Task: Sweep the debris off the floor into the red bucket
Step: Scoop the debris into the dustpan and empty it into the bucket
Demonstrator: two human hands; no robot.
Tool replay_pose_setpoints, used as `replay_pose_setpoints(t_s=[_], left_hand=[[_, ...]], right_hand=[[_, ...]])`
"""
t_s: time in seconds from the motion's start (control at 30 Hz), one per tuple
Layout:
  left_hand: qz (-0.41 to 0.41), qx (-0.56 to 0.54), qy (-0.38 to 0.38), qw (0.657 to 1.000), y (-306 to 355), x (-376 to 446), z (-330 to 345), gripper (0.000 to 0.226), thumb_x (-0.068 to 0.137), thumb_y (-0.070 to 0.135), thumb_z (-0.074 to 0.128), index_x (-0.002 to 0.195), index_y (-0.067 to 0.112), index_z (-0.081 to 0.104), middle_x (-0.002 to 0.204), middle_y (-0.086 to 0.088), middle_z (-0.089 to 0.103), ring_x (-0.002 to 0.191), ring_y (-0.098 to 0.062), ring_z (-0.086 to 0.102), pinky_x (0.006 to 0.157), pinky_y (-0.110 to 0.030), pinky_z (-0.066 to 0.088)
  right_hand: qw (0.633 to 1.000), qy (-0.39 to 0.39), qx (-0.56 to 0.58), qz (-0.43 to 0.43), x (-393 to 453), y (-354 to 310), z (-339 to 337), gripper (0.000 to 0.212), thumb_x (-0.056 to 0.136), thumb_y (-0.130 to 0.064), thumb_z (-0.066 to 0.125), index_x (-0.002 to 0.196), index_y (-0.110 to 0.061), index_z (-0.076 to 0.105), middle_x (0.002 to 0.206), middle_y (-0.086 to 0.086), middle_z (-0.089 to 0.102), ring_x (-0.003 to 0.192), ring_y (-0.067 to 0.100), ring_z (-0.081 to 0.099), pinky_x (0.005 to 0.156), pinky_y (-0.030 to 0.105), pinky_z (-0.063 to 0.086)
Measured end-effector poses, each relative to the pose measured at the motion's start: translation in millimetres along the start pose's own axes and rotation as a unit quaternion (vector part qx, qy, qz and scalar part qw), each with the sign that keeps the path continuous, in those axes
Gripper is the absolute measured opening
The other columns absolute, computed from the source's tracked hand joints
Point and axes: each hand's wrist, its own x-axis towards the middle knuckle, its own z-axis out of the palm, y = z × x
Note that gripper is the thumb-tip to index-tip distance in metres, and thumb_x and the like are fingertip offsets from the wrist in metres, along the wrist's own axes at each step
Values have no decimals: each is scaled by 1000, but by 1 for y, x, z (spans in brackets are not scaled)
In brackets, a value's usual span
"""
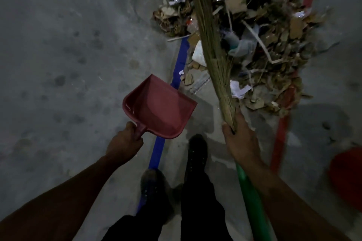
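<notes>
Red dustpan point(159, 106) and red bucket point(346, 178) hold nothing

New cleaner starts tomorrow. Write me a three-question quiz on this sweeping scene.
1. True or false: the dustpan already holds debris.
2. What does the right hand grip? A) the broom B) the bucket C) a mop
3. Fill in: the bucket sits at the person's ____ side, at the picture's edge.

Key
1. False. The dustpan, held by its handle in the left hand, looks empty; the debris lies piled on the floor ahead.
2. A. It grips the broom where the bristles meet the green handle.
3. Right.
</notes>
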Motion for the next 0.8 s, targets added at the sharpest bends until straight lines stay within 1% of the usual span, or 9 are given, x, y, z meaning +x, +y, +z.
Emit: replay_pose_setpoints(t_s=[0.1,0.23,0.33,0.43,0.6,0.7,0.73,0.77,0.8], left_hand=[[1,34,-21,999,-13,29,34,28,84,21,64,95,16,38,67,6,46,61,-22,49,53,-30,32],[14,69,-40,997,-24,61,61,28,85,19,62,96,11,38,78,-8,54,77,-34,61,59,-33,39],[18,99,-51,994,-25,83,73,28,88,22,61,100,9,39,90,-16,62,81,-34,61,62,-33,39],[25,100,-48,994,-17,100,82,32,91,28,59,111,7,47,102,-18,64,87,-34,61,66,-33,41],[49,84,-46,994,27,129,87,42,91,34,58,124,9,50,121,-19,61,106,-38,59,74,-35,41],[83,82,-45,992,64,144,85,46,92,30,58,130,7,49,130,-22,56,114,-41,56,85,-39,44],[97,86,-43,991,77,149,84,47,93,29,57,132,6,48,131,-22,54,114,-42,55,87,-41,44],[104,86,-42,990,88,154,84,47,93,29,56,133,5,48,132,-23,54,115,-43,54,88,-42,44],[102,85,-43,990,99,159,85,49,94,31,56,134,6,47,133,-23,53,116,-43,54,89,-42,44]], right_hand=[[1000,13,3,-15,20,21,24,67,97,-42,51,155,-29,20,138,15,54,119,35,55,90,37,45],[1000,10,-11,-15,39,44,44,65,98,-44,48,155,-27,21,146,12,46,127,34,48,97,39,41],[1000,17,-11,0,51,56,55,65,97,-47,47,155,-30,20,148,11,45,129,33,46,100,38,39],[1000,21,12,4,61,62,60,66,96,-48,49,154,-32,21,147,9,47,129,31,47,100,36,38],[1000,23,13,-14,80,68,51,67,96,-47,48,154,-32,20,140,9,54,121,29,54,92,32,40],[999,28,28,-24,93,64,33,69,96,-46,49,155,-34,15,140,12,53,119,32,55,98,35,44],[999,28,28,-31,97,62,26,68,96,-45,49,155,-34,16,138,13,54,117,34,56,99,39,46],[998,34,20,-39,103,62,19,66,97,-44,48,155,-32,18,136,15,54,113,36,58,97,40,47],[997,53,4,-53,108,60,10,65,97,-42,49,154,-29,20,134,16,55,112,36,58,94,37,46]])
